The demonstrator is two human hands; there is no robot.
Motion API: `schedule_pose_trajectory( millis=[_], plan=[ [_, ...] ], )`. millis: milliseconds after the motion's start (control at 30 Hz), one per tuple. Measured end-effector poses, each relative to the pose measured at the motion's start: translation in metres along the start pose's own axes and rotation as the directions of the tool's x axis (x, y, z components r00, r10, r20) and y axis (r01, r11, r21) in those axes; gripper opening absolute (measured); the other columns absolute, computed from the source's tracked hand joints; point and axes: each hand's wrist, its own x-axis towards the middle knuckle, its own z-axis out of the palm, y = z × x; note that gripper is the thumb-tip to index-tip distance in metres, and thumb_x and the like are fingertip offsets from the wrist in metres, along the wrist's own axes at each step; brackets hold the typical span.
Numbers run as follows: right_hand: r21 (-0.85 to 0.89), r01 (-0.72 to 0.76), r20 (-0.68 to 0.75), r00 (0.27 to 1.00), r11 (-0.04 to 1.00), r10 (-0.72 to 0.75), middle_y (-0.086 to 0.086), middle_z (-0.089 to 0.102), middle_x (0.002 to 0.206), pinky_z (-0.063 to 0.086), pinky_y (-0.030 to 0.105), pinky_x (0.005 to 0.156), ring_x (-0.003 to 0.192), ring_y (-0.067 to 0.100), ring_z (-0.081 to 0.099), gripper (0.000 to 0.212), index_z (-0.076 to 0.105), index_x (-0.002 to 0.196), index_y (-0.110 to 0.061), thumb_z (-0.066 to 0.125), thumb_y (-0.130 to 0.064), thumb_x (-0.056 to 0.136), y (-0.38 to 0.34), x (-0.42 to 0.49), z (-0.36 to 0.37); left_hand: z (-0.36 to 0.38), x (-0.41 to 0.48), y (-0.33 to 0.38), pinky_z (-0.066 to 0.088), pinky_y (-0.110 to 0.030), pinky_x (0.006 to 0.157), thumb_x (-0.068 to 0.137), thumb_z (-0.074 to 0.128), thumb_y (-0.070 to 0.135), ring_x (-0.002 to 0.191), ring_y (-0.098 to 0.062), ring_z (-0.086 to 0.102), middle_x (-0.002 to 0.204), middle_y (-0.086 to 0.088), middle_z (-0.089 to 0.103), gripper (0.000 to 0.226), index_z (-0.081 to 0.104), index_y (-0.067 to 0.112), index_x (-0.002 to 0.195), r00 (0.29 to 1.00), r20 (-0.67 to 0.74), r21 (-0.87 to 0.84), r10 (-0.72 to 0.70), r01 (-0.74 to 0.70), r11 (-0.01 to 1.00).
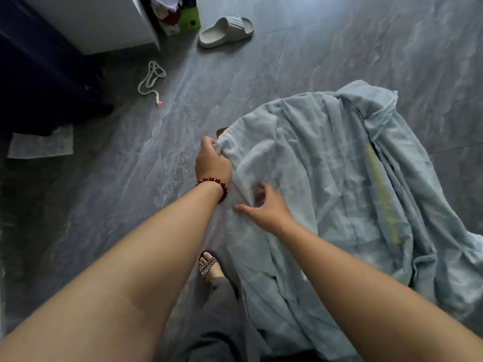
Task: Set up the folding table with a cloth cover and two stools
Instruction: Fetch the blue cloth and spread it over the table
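- The left hand [213, 160] grips the near-left edge of the light blue cloth [326, 178], with its fingers curled round a bunched fold.
- A bracelet of red-brown beads [213, 182] sits on the left wrist.
- The right hand [264, 207] lies on the cloth just beside the left wrist, thumb stretched out to the left and fingers bent. I cannot tell whether it pinches a fold or only touches the fabric.
- The cloth is draped, crumpled, over something raised in the middle of the floor [287, 61]. Its folds hang down to the tiles on the right and toward the person.
- A faded yellow stripe [381, 194] runs along the cloth's right half.
- A small brown corner [222, 131] pokes out from under the cloth edge just above the left hand; the rest of it is covered.
- Below the hands, a foot in a strapped sandal [207, 265] stands on the grey tiles beside the hanging cloth.
- Well apart, at the top, a pale slipper [226, 31] lies near a green box [188, 20] and a white cabinet [99, 22].
- A white cord [151, 79] lies looped at upper left, and a sheet of paper [40, 145] lies at the far left.
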Motion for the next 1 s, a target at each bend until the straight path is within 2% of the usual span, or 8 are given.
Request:
schedule_pose_trajectory(
  millis=[167, 267, 400, 500, 567, 667, 833, 1000],
  plan=[
    [-0.055, 0.015, 0.091, 0.996, 0.998, -0.01, 0.0, 0.059, 0.119, 0.046, 0.032, 0.09, 0.107, 0.019, 0.056, 0.063, 0.055, 0.119, -0.017, 0.076, -0.05, 0.07, -0.038, 0.003, 0.041, -0.046, 0.049, -0.017, 0.026, -0.026, 0.062, 0.09, 0.033, 0.004, 0.074, -0.025, 0.043, 0.085, -0.006, 0.05, 0.013, 0.036, 0.016, 0.091, 0.992, -0.09, 0.046, 0.088, -0.084, 0.995],
    [-0.169, -0.008, 0.08, 0.997, 0.986, 0.022, 0.002, 0.059, 0.091, 0.04, 0.028, 0.069, 0.093, 0.026, 0.058, 0.024, 0.057, 0.087, -0.02, 0.066, -0.042, 0.082, -0.053, 0.009, 0.057, -0.064, 0.072, -0.027, 0.025, -0.026, 0.062, 0.09, 0.033, 0.003, 0.075, -0.026, 0.043, 0.087, -0.007, 0.05, 0.014, 0.036, 0.016, 0.09, 0.985, -0.106, 0.112, 0.138, -0.126, 0.986],
    [-0.062, 0.09, 0.011, 0.996, 0.994, -0.089, -0.001, 0.049, 0.066, 0.029, 0.029, 0.06, 0.072, 0.02, 0.047, 0.034, 0.044, 0.06, -0.02, 0.056, -0.028, 0.092, -0.074, 0.014, 0.076, -0.081, 0.1, -0.032, 0.032, -0.028, 0.068, 0.09, 0.037, 0.004, 0.088, -0.03, 0.051, 0.101, -0.014, 0.056, 0.015, 0.045, 0.011, 0.1, 0.972, -0.13, 0.112, 0.197, -0.183, 0.977],
    [0.152, 0.108, -0.179, 0.981, 0.982, -0.081, 0.001, 0.059, 0.069, 0.035, 0.032, 0.062, 0.074, 0.021, 0.055, 0.02, 0.062, 0.075, -0.016, 0.054, -0.022, 0.093, -0.084, 0.02, 0.089, -0.083, 0.118, -0.035, 0.036, -0.026, 0.098, 0.091, 0.054, 0.02, 0.122, -0.023, 0.045, 0.138, -0.01, 0.043, 0.051, 0.034, 0.018, 0.138, 0.983, 0.058, 0.027, 0.174, -0.176, 0.984],
    [0.216, 0.037, -0.183, 0.983, 0.976, 0.003, 0.006, 0.069, 0.104, 0.045, 0.032, 0.081, 0.098, 0.022, 0.061, 0.02, 0.066, 0.107, -0.015, 0.052, -0.024, 0.095, -0.087, 0.027, 0.094, -0.076, 0.116, -0.039, 0.026, -0.027, 0.108, 0.091, 0.058, 0.026, 0.136, -0.021, 0.033, 0.152, -0.008, 0.026, 0.076, 0.01, 0.025, 0.149, 0.965, 0.218, 0.03, 0.144, -0.154, 0.988],
    [0.123, -0.068, -0.123, 0.989, 0.99, 0.083, 0.007, 0.055, 0.134, 0.037, 0.03, 0.101, 0.122, 0.023, 0.051, 0.039, 0.051, 0.132, -0.011, 0.05, -0.024, 0.095, -0.081, 0.035, 0.098, -0.059, 0.1, -0.05, 0.022, -0.03, 0.111, 0.091, 0.058, 0.024, 0.14, -0.024, 0.026, 0.154, -0.01, 0.02, 0.08, 0.005, 0.022, 0.151, 0.931, 0.347, 0.116, 0.11, -0.159, 0.98],
    [0.098, -0.092, -0.154, 0.982, 0.991, 0.107, 0.007, 0.061, 0.126, 0.039, 0.027, 0.098, 0.116, 0.023, 0.056, 0.035, 0.057, 0.124, -0.011, 0.047, -0.011, 0.09, -0.051, 0.028, 0.077, -0.03, 0.072, -0.066, 0.032, -0.042, 0.111, 0.091, 0.059, 0.028, 0.135, -0.024, 0.037, 0.152, -0.005, 0.028, 0.073, 0.015, 0.025, 0.15, 0.876, 0.482, 0.144, 0.037, -0.121, 0.982],
    [0.115, -0.075, -0.213, 0.972, 0.991, 0.098, 0.003, 0.063, 0.118, 0.043, 0.026, 0.09, 0.108, 0.019, 0.058, 0.034, 0.059, 0.118, -0.011, 0.044, -0.005, 0.088, -0.025, 0.022, 0.038, -0.017, 0.042, -0.065, 0.033, -0.041, 0.11, 0.091, 0.058, 0.028, 0.133, -0.023, 0.039, 0.149, -0.004, 0.033, 0.067, 0.022, 0.023, 0.148, 0.875, 0.484, 0.148, 0.022, -0.107, 0.983]
  ],
)
